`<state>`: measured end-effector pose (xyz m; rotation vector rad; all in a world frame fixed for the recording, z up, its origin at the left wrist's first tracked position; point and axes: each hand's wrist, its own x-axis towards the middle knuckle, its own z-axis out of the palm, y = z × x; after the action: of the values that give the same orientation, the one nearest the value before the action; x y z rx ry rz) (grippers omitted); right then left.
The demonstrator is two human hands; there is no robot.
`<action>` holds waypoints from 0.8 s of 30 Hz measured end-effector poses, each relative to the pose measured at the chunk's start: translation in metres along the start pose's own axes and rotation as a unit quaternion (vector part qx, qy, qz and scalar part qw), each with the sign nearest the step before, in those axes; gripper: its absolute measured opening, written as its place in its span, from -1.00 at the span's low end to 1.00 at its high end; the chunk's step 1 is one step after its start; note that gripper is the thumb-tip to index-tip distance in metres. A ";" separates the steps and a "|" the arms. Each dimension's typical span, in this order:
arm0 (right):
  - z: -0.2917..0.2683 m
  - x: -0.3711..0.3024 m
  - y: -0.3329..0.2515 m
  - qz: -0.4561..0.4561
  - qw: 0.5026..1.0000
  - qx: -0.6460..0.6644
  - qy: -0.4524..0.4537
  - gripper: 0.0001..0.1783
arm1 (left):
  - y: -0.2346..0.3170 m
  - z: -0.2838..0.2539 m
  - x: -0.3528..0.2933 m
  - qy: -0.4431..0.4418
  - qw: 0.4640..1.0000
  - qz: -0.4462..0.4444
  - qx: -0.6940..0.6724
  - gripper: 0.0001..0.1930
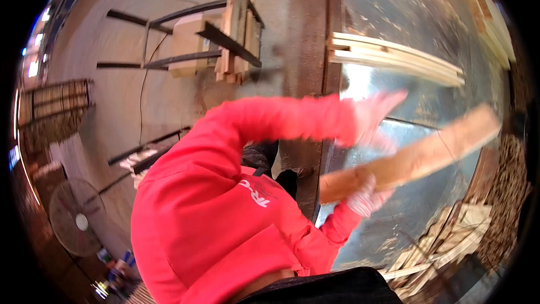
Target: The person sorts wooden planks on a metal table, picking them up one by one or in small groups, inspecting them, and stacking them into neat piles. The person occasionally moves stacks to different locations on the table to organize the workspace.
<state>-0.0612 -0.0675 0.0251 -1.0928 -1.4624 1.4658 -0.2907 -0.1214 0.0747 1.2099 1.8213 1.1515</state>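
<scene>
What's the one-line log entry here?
co-worker's gloved hand grips wooden board | over metal table | motion-blurred | wearer's hands unseen

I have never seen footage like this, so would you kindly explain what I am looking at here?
This is one picture from a wide fisheye camera worn on someone's head, which is why straight edges bend near the rim. The wearer's own hands do not seem to show. The person in the red hooded top appears to be a co-worker.

That person's lower gloved hand grips one end of a wooden plank. The upper gloved hand is blurred by motion just above the plank, and I cannot tell whether it touches it.

Below them is a shiny metal-topped table with a bundle of wooden strips on it. Wood offcuts are heaped at the lower right, and a fan stands on the floor at the left.
</scene>
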 end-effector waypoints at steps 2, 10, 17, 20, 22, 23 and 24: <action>0.060 -0.024 -0.019 -0.142 0.918 -0.188 -0.318 -0.29 | -0.027 0.034 -0.048 0.173 0.957 0.085 -0.215 -0.05; 0.170 -0.102 -0.005 -0.265 0.690 -0.090 -0.667 -0.40 | -0.170 -0.215 -0.292 0.590 0.718 -0.160 -0.332 -0.44; 0.160 -0.125 0.073 0.015 0.803 -0.313 -0.507 -0.51 | -0.509 -0.270 -0.295 0.452 0.773 -0.343 -0.285 -0.11; 0.170 -0.141 0.085 0.045 0.799 -0.330 -0.501 -0.49 | -0.591 -0.271 -0.260 0.399 0.834 -0.322 -0.202 -0.23; 0.164 -0.150 0.089 0.077 0.799 -0.340 -0.491 -0.49 | -0.613 -0.262 -0.232 0.388 0.842 -0.365 -0.084 -0.30; 0.157 -0.155 0.091 0.096 0.799 -0.349 -0.481 -0.49 | -0.609 -0.259 -0.217 0.383 0.837 -0.389 -0.018 -0.32; 0.152 -0.167 0.094 0.122 0.812 -0.361 -0.443 -0.49 | -0.570 -0.257 -0.179 0.348 0.858 -0.368 -0.087 -0.42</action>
<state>-0.1458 -0.2784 -0.0655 -1.0711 -2.7968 1.7537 -0.6512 -0.4729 -0.3363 -0.1132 2.3052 1.3066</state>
